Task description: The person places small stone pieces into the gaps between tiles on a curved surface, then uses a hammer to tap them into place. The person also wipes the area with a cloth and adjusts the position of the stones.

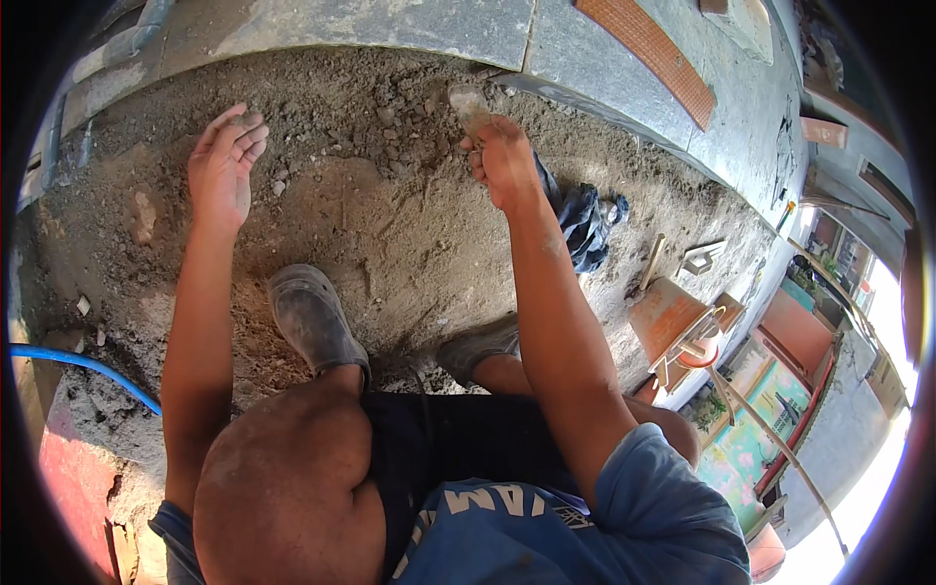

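Note:
My left hand (pixel 224 166) is raised above the loose grey-brown soil (pixel 331 195) on the left. Its fingers are curled, with something small and greyish at the fingertips that could be a clod or just dirt on the skin. To the right, my right hand (pixel 504 161) is closed in a fist around a flat grey blade-like tool (pixel 469 101). The tool's rounded end points away from me, close to clods at the foot of the concrete slab; its grip is hidden in my fist.
Along the far side runs a raised concrete slab (pixel 429 29) carrying an orange-brown textured strip (pixel 653 54). Dark crumpled cloth (pixel 585 229) lies beside my right forearm. Farther right are a flat float (pixel 702 256) and an orange-brown container (pixel 666 314). A blue hose (pixel 88 363) enters at left.

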`<control>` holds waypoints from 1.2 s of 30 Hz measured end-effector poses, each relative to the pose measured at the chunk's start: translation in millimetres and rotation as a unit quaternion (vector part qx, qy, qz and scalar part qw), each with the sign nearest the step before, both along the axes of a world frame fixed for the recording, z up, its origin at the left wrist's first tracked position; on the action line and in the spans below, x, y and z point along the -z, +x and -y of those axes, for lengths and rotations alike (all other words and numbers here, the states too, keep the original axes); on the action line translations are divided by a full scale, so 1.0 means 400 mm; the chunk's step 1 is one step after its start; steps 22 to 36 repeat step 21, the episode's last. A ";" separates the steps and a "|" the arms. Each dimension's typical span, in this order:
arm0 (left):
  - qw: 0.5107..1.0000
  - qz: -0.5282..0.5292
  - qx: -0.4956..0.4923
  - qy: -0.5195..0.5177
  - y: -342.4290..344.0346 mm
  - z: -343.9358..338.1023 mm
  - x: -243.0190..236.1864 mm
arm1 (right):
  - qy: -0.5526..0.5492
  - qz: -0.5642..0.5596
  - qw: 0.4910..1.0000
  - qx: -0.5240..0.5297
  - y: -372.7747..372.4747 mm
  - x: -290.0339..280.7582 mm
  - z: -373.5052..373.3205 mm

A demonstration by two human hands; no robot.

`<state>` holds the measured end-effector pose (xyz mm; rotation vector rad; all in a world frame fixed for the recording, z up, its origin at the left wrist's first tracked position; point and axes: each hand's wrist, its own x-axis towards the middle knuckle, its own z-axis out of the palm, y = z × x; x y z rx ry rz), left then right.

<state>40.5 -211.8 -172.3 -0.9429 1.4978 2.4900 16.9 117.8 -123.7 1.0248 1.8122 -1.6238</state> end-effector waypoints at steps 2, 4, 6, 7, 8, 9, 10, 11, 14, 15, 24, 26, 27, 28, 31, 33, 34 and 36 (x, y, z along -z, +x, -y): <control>1.000 -0.009 0.002 -0.006 0.004 -0.019 -0.007 | -0.005 -0.052 0.997 -0.056 0.024 -0.015 0.012; 1.000 -0.008 0.016 0.018 0.009 -0.033 -0.010 | -0.076 -0.075 0.993 -0.046 0.048 -0.023 0.039; 1.000 -0.006 0.021 0.013 0.008 -0.051 -0.008 | -0.202 -0.030 0.978 0.035 0.062 -0.058 0.096; 1.000 0.003 0.024 0.009 0.012 -0.041 -0.011 | -0.249 -0.008 0.968 0.039 0.063 -0.084 0.138; 1.000 0.000 0.025 0.003 0.006 -0.052 -0.015 | -0.254 -0.011 0.966 0.039 0.048 -0.096 0.157; 1.000 0.001 0.022 0.005 0.000 -0.060 -0.020 | -0.273 -0.011 0.960 0.065 0.034 -0.104 0.177; 1.000 0.004 0.020 0.006 -0.002 -0.059 -0.026 | -0.293 -0.009 0.952 0.092 0.023 -0.117 0.202; 1.000 -0.002 0.017 0.010 -0.004 -0.059 -0.026 | -0.295 -0.002 0.944 0.148 -0.004 -0.130 0.223; 1.000 0.000 -0.004 0.018 -0.004 -0.057 -0.022 | -0.374 -0.032 0.892 0.252 -0.063 -0.127 0.247; 1.000 -0.002 -0.003 0.018 -0.004 -0.054 -0.019 | -0.413 -0.036 0.867 0.276 -0.076 -0.131 0.247; 1.000 -0.002 0.000 0.017 0.009 -0.023 -0.019 | -0.394 -0.100 0.893 0.192 0.036 -0.208 0.224; 1.000 -0.002 0.000 0.017 0.009 -0.023 -0.019 | -0.394 -0.100 0.893 0.192 0.036 -0.208 0.224; 1.000 -0.002 0.000 0.017 0.009 -0.023 -0.019 | -0.394 -0.100 0.893 0.192 0.036 -0.208 0.224; 1.000 -0.002 0.000 0.017 0.009 -0.023 -0.019 | -0.394 -0.100 0.893 0.192 0.036 -0.208 0.224; 1.000 -0.002 0.000 0.017 0.009 -0.023 -0.019 | -0.394 -0.100 0.893 0.192 0.036 -0.208 0.224; 1.000 -0.002 0.000 0.017 0.009 -0.023 -0.019 | -0.394 -0.100 0.893 0.192 0.036 -0.208 0.224; 1.000 -0.002 0.000 0.017 0.009 -0.023 -0.019 | -0.394 -0.100 0.893 0.192 0.036 -0.208 0.224; 1.000 -0.002 0.000 0.017 0.009 -0.023 -0.019 | -0.394 -0.100 0.893 0.192 0.036 -0.208 0.224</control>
